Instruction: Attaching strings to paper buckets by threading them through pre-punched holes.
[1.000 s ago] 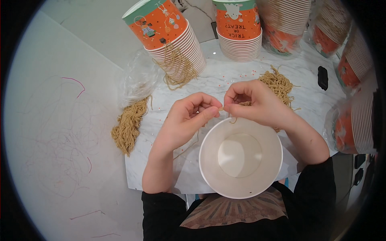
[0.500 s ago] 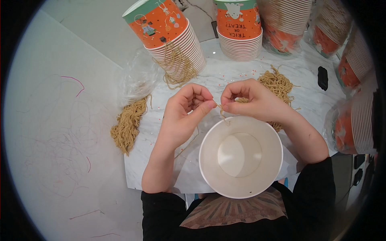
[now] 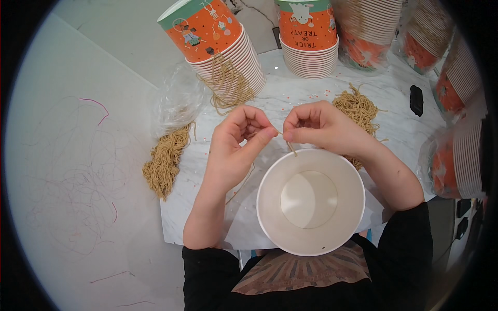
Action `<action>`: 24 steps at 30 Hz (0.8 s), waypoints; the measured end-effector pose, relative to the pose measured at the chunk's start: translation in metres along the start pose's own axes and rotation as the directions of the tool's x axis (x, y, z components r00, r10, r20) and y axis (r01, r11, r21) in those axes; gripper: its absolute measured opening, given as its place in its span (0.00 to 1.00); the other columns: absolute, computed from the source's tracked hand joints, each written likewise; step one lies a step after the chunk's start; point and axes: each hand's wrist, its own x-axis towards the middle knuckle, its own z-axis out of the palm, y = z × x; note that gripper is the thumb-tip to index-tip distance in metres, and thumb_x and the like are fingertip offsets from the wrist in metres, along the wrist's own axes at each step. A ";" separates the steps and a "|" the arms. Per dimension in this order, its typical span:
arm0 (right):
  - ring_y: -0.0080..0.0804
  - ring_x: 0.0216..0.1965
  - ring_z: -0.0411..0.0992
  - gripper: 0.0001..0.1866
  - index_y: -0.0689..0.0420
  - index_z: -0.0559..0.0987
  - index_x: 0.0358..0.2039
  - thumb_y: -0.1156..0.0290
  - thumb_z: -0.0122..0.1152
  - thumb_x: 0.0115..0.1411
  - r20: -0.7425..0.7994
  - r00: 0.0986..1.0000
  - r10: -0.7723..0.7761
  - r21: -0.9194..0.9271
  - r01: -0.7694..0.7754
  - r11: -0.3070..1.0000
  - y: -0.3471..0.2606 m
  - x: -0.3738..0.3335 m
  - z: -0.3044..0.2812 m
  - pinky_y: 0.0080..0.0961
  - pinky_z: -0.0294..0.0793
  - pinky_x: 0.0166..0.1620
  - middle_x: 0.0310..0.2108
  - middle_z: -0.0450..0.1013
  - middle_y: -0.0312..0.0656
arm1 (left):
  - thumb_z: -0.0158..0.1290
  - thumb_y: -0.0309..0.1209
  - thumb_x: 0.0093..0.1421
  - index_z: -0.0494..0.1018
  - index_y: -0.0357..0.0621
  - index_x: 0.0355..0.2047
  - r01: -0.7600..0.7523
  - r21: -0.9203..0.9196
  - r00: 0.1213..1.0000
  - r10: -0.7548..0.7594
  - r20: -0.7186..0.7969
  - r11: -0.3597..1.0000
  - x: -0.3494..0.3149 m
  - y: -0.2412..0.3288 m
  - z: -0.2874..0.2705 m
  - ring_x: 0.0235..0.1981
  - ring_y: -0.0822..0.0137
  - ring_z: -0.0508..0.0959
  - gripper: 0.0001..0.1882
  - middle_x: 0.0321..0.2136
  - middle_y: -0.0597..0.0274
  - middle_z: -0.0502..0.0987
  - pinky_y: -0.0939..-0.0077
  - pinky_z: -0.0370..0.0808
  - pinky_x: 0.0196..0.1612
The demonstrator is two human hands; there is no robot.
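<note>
Between the fingers of the left hand (image 3: 236, 147) and right hand (image 3: 324, 127), both closed to narrow thumb-and-fingertip pinches, a thin tan cord (image 3: 292, 148) spans a short gap, and a piece hangs to the rim of a white-lined bucket (image 3: 272, 203). Whether it passes through the rim or only overlaps it, I cannot tell. Such fine cord probably handles best with pinches close together, light even tension, and wrists steady so the bucket isn't tugged. The bucket opens just bodyward of the fingers; a loose strand (image 3: 239, 189) trails below the left ones, best kept from snagging. Beyond the right fingers lies a tan yarn heap (image 3: 358, 106); farther off to their left, a yarn bundle (image 3: 166, 160) on the desk (image 3: 194, 220). Farthest ahead rise nested orange-and-green buckets (image 3: 308, 39).
</note>
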 end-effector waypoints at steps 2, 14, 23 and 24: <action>0.12 0.33 0.71 0.05 0.62 0.81 0.35 0.73 0.65 0.63 -0.008 1.000 0.008 0.012 -0.007 1.000 0.001 0.001 -0.001 0.15 0.70 0.37 0.31 0.76 0.29 | 0.59 0.19 0.62 0.70 0.41 0.39 -0.024 -0.034 0.998 0.022 -0.052 0.999 0.000 -0.001 0.001 0.34 0.79 0.75 0.09 0.33 0.68 0.77 0.84 0.71 0.40; 0.14 0.33 0.73 0.04 0.61 0.81 0.34 0.74 0.65 0.60 0.057 0.998 0.031 0.111 -0.037 0.993 0.016 0.008 -0.010 0.16 0.72 0.39 0.31 0.77 0.30 | 0.59 0.17 0.59 0.65 0.45 0.36 -0.004 0.165 0.988 0.029 -0.150 0.986 0.003 -0.005 -0.005 0.32 0.80 0.72 0.13 0.31 0.70 0.75 0.84 0.66 0.35; 0.19 0.33 0.76 0.03 0.62 0.81 0.32 0.76 0.64 0.57 0.226 0.929 0.294 0.340 -0.358 0.869 0.028 0.015 -0.027 0.18 0.75 0.40 0.30 0.78 0.35 | 0.58 0.16 0.59 0.64 0.44 0.32 0.033 0.213 0.984 0.006 -0.180 0.976 0.001 0.012 -0.023 0.32 0.79 0.70 0.13 0.29 0.69 0.74 0.83 0.67 0.36; 0.19 0.33 0.76 0.04 0.62 0.81 0.33 0.77 0.64 0.57 0.254 0.928 0.274 0.387 -0.357 0.850 0.030 0.016 -0.027 0.18 0.75 0.40 0.30 0.78 0.36 | 0.58 0.16 0.59 0.64 0.44 0.32 0.034 0.212 0.983 0.005 -0.182 0.977 0.000 0.012 -0.025 0.32 0.79 0.70 0.13 0.29 0.69 0.74 0.83 0.67 0.36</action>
